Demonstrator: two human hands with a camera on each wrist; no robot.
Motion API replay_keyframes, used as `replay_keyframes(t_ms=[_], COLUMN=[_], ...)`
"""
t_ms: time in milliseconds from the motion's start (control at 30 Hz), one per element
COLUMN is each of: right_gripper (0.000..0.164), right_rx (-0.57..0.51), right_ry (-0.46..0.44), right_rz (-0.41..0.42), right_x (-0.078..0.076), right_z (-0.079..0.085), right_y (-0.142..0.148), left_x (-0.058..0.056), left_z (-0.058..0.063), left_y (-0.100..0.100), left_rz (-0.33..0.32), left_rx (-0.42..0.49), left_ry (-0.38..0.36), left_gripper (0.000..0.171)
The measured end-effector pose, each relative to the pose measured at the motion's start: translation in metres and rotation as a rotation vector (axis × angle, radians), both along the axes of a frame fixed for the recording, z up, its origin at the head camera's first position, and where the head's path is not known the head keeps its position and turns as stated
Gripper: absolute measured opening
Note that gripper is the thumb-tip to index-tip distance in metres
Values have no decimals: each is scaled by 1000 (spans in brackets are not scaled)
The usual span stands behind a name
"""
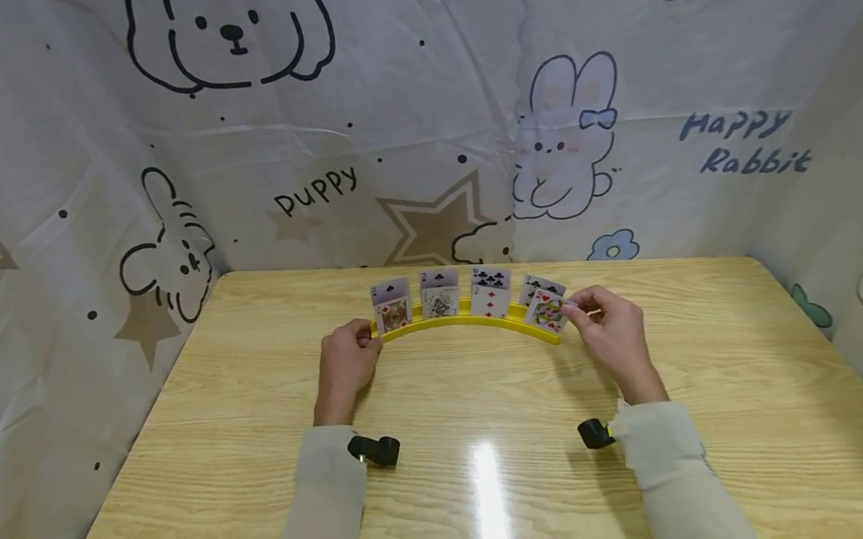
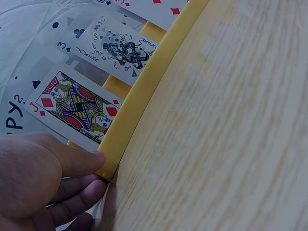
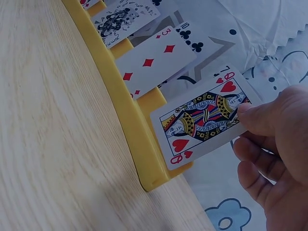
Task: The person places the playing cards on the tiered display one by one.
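Observation:
A curved yellow card holder lies on the table with playing cards standing in it in two rows. My left hand pinches the holder's left end between thumb and fingers, beside the jack of diamonds. Thumb and fingers of my right hand grip the queen of hearts by its upper edge. That card tilts over the holder's right end, its lower corner print fully showing; I cannot tell whether it sits in the groove. Between stand a joker and the three of diamonds.
Behind the front row stand the two of spades, three of clubs, ten of clubs and a black seven. A printed cloth hangs behind the wooden table. Each wrist wears a black camera.

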State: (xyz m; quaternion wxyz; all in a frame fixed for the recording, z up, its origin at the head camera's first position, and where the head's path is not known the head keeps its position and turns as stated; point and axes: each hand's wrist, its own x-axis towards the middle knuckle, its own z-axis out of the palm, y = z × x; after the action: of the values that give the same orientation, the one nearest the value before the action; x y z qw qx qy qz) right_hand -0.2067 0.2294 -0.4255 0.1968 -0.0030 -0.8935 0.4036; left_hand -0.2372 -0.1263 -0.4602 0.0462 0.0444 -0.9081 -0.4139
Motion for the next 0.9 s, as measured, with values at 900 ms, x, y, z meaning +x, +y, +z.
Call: replay_keyframes(t_ms=[900], right_gripper=[11], right_rx=[62], right_ry=[-13], right_rz=[23], right_x=[-6], right_z=[-3], right_y=[-11], left_x=[0], left_z=[1], left_y=[1], left_rz=[4], left_rx=[-16], left_ry=[-4], left_gripper=[32])
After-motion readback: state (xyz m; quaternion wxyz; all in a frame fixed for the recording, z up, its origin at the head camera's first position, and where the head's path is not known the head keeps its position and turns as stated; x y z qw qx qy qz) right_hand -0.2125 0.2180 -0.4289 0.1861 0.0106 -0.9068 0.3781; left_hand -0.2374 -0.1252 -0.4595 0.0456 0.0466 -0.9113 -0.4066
